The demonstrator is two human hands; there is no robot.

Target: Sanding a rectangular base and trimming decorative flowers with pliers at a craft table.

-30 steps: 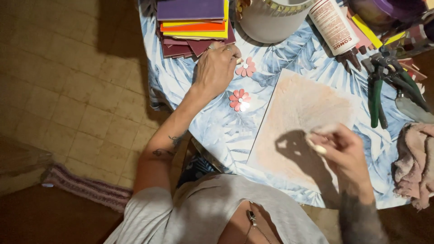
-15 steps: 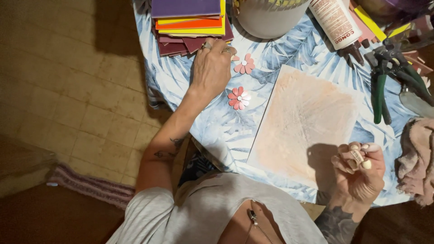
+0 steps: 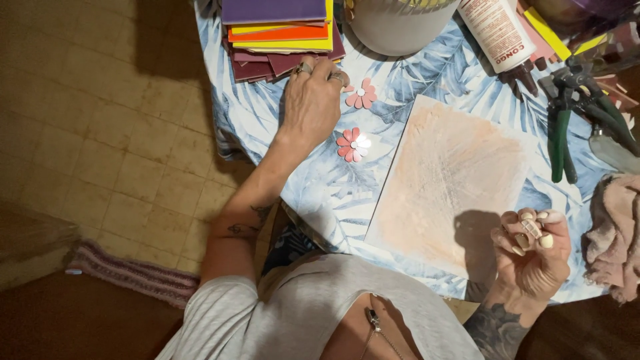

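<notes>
At the near edge of the counter (image 3: 320, 193), my right hand (image 3: 530, 257) is raised palm-up, fingers curled together and pinched on a small pale tile piece (image 3: 531, 229) held between thumb and fingertips. The wrist is bent back toward me, tattooed forearm coming up from below. Just beside that hand lies a square peach-washed board (image 3: 447, 180), flat on the leaf-print cloth, bare on top.

My left hand (image 3: 312, 103) reaches out across the counter's left side, arm nearly straight, palm down, fingers loosely spread and resting against the stack of coloured sheets (image 3: 280, 30) near the far left corner; it grips nothing that I can see. Two little flowers made of tile petals sit right of it: a pink flower (image 3: 361, 94) just beside my fingertips, a red flower (image 3: 352, 145) nearer the board.

Along the far edge stands a grey round tub (image 3: 400, 27); its contents are out of view. Next to it a glue bottle (image 3: 500, 37) lies tipped, nozzle toward the board. Green-handled nippers (image 3: 560, 133) lie by the right edge, with a pinkish rag (image 3: 617, 233) bunched below them.
</notes>
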